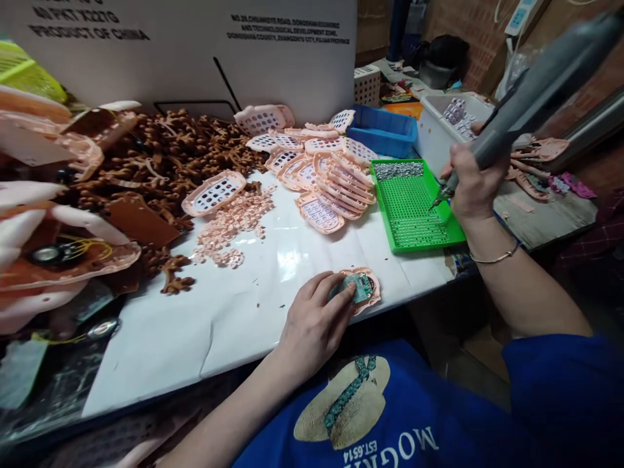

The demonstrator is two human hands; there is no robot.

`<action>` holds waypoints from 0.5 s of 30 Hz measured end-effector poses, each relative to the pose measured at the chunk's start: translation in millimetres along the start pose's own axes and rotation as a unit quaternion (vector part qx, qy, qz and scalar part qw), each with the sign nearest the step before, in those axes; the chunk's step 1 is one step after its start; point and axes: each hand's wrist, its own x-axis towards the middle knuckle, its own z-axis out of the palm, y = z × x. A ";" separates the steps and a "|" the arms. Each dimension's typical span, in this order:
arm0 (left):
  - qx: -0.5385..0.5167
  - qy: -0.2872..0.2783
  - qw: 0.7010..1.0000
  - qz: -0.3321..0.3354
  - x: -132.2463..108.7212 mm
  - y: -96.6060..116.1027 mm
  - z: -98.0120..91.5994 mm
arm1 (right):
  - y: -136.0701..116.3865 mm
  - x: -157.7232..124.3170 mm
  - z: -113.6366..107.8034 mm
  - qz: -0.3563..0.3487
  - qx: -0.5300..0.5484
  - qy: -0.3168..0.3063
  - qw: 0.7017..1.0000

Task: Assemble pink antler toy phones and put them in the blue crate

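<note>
In the head view, my left hand (316, 315) lies over the shell (375, 294), fingers bent and a fingertip down on the green board (361, 286) inside it; whether it also grips the shell's side I cannot tell. The shell sits at the near edge of the desk (244, 331), nearer to me than the tray (413, 218) and a little to its left. My right hand (480, 179) is closed round a grey driver (531, 97) at the tray's right side, the driver tilted, its tip pointing down over the tray; I cannot tell whether the tip touches. Silvery screws (400, 170) are gathered along the tray's far end.

Just left of the tray, pink covers (336, 175) are heaped on one another. Farther left of it lie one lone cover (214, 194), a scatter of small pink bits (234, 224) and a big pile of brown parts (185, 143). Behind the tray stand a blue bin (383, 133) and a white bin (433, 123) with pale pieces in it.
</note>
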 end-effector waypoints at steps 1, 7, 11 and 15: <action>-0.006 -0.001 1.000 -0.006 0.1 1.5 0.0 | -11.6 -2.3 5.0 -0.002 0.022 0.000 1.000; -0.108 -0.023 0.993 -0.029 -0.9 2.1 -7.6 | -96.4 -43.2 41.8 0.065 0.141 -0.061 0.986; -0.179 0.015 0.978 -0.107 -1.1 -16.0 -21.2 | -140.5 -76.2 60.5 0.136 0.172 -0.119 0.968; -0.230 0.003 0.960 -0.158 3.9 -33.7 -29.2 | -151.2 -103.4 73.9 0.157 0.224 -0.211 0.938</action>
